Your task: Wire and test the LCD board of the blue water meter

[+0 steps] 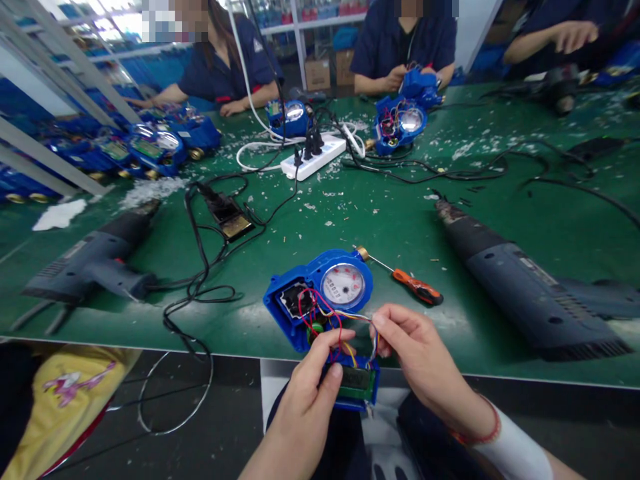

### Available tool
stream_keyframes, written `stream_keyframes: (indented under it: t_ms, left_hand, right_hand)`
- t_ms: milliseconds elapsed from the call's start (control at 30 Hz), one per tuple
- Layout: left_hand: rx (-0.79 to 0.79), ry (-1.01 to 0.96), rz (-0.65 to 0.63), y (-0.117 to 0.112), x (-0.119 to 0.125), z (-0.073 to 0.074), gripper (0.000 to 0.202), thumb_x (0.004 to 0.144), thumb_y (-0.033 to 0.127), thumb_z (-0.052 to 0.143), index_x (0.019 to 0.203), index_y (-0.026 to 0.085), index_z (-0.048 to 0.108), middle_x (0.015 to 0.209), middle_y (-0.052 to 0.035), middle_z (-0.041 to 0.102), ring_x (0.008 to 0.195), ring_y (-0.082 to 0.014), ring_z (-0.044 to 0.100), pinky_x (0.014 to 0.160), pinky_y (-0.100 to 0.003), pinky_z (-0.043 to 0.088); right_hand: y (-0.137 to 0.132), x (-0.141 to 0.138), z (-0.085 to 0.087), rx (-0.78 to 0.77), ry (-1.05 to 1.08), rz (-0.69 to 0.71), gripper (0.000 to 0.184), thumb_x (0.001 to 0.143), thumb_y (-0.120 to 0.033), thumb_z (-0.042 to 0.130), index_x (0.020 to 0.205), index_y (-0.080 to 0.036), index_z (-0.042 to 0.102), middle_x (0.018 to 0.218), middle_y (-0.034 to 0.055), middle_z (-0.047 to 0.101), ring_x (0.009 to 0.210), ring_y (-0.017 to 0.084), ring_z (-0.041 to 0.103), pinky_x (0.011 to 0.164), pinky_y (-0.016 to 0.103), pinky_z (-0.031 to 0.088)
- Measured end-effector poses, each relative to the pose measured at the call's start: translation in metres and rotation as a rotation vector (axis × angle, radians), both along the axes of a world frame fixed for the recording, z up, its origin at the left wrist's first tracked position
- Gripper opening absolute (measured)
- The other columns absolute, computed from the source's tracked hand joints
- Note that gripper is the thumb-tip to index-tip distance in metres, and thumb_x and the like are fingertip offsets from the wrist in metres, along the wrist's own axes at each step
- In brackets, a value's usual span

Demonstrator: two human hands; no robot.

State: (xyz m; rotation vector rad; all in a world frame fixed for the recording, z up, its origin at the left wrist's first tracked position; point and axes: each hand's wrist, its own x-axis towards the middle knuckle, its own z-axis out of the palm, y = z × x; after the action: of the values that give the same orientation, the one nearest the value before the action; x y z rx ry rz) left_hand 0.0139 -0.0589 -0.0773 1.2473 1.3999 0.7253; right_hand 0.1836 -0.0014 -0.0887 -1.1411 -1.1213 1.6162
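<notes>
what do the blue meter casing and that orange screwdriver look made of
The blue meter casing looks like moulded plastic: even, saturated colour, soft sheen, rounded moulded edges. The screwdriver's handle looks like glossy orange and black plastic, its thin shaft like steel, going by the metallic shine, though it is small here.

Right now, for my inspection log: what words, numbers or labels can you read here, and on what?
Meter dial: digits and print show, but too small to read.
Display in the left hand: too blurred to read.
No other text is legible.
</notes>
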Motion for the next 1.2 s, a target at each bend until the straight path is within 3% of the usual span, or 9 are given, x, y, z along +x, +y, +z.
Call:
stream_keyframes:
  t_ms: [100,200,367,467,600,800,967,1133,1200]
  left_hand:
    - [-0.015,-0.04,0.04,-0.001,0.003,0.005,0.035,0.088,0.024,0.045,0.12,0.027,0.058,0.126,-0.0014,0.062,0.116,-0.0203,0.055,0.101,-0.031,0.037]
    - [0.033,-0.069,0.064,0.001,0.01,0.009,0.029,0.084,0.025,0.051,0.111,0.025,0.062,0.116,-0.002,0.067,0.105,-0.0205,0.059,0.094,-0.03,0.042]
    - [0.14,0.026,0.19,0.007,0.024,0.008,0.006,0.074,0.025,0.066,0.076,0.021,0.069,0.081,-0.0013,0.066,0.082,-0.0186,0.059,0.079,-0.028,0.046]
    - [0.135,0.039,0.253,0.008,0.028,0.006,0.009,0.073,0.025,0.066,0.066,0.021,0.07,0.075,-0.0011,0.063,0.077,-0.0177,0.057,0.076,-0.027,0.045]
    - [0.122,0.034,0.253,0.008,0.028,0.006,0.011,0.075,0.026,0.066,0.067,0.02,0.072,0.076,-0.0017,0.062,0.076,-0.0173,0.055,0.074,-0.027,0.045]
    - [0.108,0.086,0.266,0.007,0.03,0.005,0.016,0.078,0.029,0.063,0.067,0.02,0.069,0.074,-0.0012,0.06,0.077,-0.0178,0.053,0.073,-0.027,0.043]
    - [0.126,0.098,0.235,0.006,0.031,0.005,0.018,0.082,0.03,0.061,0.067,0.02,0.067,0.074,-0.0006,0.059,0.078,-0.0176,0.052,0.074,-0.027,0.042]
    - [0.15,0.033,0.133,0.001,0.022,0.003,0.007,0.085,0.027,0.058,0.086,0.022,0.062,0.085,0.0009,0.061,0.085,-0.0161,0.056,0.08,-0.026,0.043]
    - [0.136,-0.009,0.14,-0.001,0.019,0.002,0.023,0.077,0.024,0.067,0.098,0.024,0.058,0.094,0.0018,0.061,0.091,-0.0163,0.057,0.083,-0.026,0.043]
  right_hand:
    - [-0.001,-0.001,-0.002,-0.135,0.142,0.004,0.038,0.08,-0.047,0.068,0.068,-0.013,0.057,0.057,-0.0025,0.051,0.049,0.005,0.041,0.049,0.017,0.033]
    - [0.0,0.001,-0.001,-0.149,0.187,0.061,0.032,0.079,-0.042,0.072,0.074,-0.012,0.061,0.061,-0.0016,0.056,0.054,0.005,0.048,0.054,0.017,0.037]
    - [0.0,0.002,0.002,-0.121,0.122,0.135,0.032,0.076,-0.041,0.074,0.078,-0.012,0.061,0.063,-0.0012,0.057,0.057,0.006,0.05,0.057,0.018,0.04]
    - [-0.002,0.002,0.003,-0.12,0.061,0.154,0.033,0.076,-0.042,0.072,0.075,-0.012,0.059,0.065,-0.0006,0.055,0.059,0.007,0.048,0.058,0.018,0.039]
    - [-0.006,0.004,0.003,-0.096,0.032,0.23,0.032,0.075,-0.04,0.071,0.071,-0.013,0.054,0.066,-0.0017,0.05,0.06,0.007,0.044,0.057,0.018,0.037]
    - [-0.014,0.006,0.001,-0.04,-0.142,0.177,0.03,0.08,-0.041,0.062,0.073,-0.012,0.056,0.065,-0.0005,0.05,0.061,0.009,0.044,0.057,0.022,0.036]
    - [-0.015,0.006,-0.001,-0.112,-0.091,0.151,0.035,0.078,-0.046,0.063,0.074,-0.012,0.057,0.062,-0.0014,0.049,0.056,0.008,0.041,0.053,0.02,0.033]
    - [-0.013,0.005,-0.003,-0.224,0.029,0.078,0.039,0.073,-0.049,0.07,0.072,-0.012,0.057,0.058,-0.0029,0.049,0.051,0.006,0.04,0.049,0.018,0.033]
    - [-0.013,0.001,-0.005,-0.264,0.082,0.055,0.04,0.074,-0.049,0.071,0.072,-0.013,0.056,0.059,-0.0034,0.049,0.048,0.004,0.039,0.047,0.017,0.031]
